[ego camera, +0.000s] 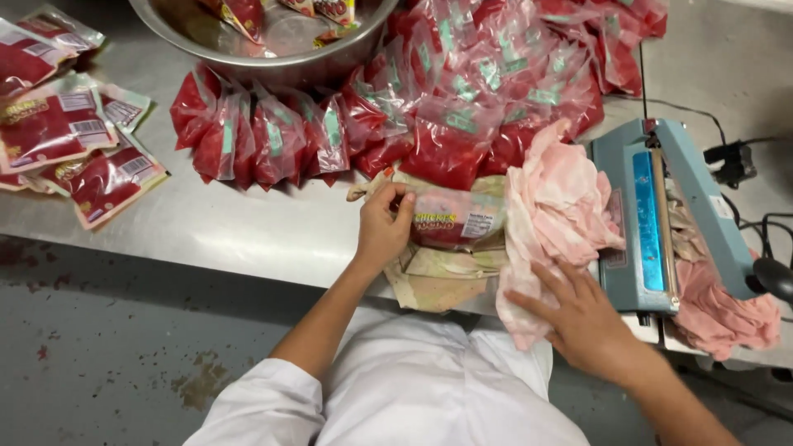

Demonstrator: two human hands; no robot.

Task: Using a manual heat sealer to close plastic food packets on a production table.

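**One pouch pinned, one cloth under my palm**

My left hand (383, 225) grips the left end of a filled pouch (453, 219) that lies flat at the near edge of the steel table (248, 223). My thumb sits on top of the pouch and my fingers (402, 201) curl over its far corner, so the pouch stretches away to the right of my knuckles, its red contents and pale label facing up. It rests on a few stained, flattened pouches (438, 277) that hang slightly over the table's near edge.

My right hand (582, 318) is spread open, fingers fanned and flat, pressing down on the near end of a pink cloth (549, 211). Nothing is clasped in it. The cloth bunches up just right of the pouch, touching its right end, and runs toward the far side beside the blue heat sealer (661, 215). A second wad of pink cloth (727, 310) lies on the sealer's near right side.

Beyond the pouch, a big heap of sealed red bags (462, 91) covers the far part of the table. A steel bowl (273, 62) stands at the far left of that heap with a few pouches inside. Further left, printed flat pouches (74, 140) lie scattered, well apart from my hands. Black cables (735, 161) trail at the far right.
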